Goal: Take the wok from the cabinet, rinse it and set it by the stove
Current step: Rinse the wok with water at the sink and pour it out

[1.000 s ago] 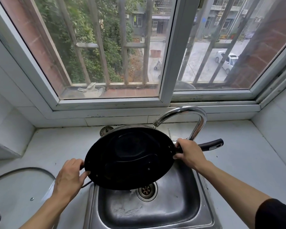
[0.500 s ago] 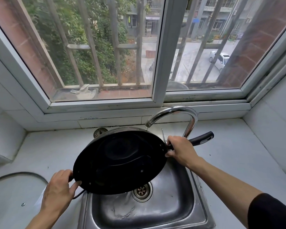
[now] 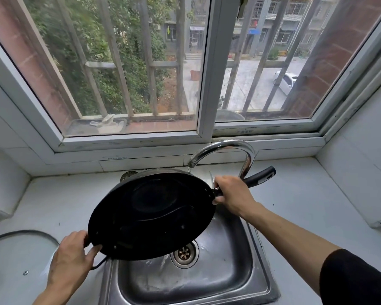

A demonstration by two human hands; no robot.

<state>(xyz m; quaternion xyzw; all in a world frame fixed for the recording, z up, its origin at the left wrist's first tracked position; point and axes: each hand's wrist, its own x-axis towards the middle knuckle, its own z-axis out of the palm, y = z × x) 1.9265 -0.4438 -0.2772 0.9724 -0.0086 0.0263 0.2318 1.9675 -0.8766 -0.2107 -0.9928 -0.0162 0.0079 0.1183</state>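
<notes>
Currently round black wok (image 3: 151,216) is tilted over the stainless steel sink (image 3: 240,280), w/ a thin stream from the curved chrome faucet (image 3: 224,148) landing on its far rim. Right hand (image 3: 232,194) grips the long black handle (image 3: 261,176); left hand (image 3: 72,256) holds the small wire loop handle at the near-left rim. Glass lid (image 3: 15,258) lies on the white counter (image 3: 317,205), left of sink.

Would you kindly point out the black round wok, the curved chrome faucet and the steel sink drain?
black round wok (image 3: 151,216): head view, middle of its dark inside.
curved chrome faucet (image 3: 226,144): head view, top of the arch.
steel sink drain (image 3: 184,254): head view, centre of the strainer.
</notes>
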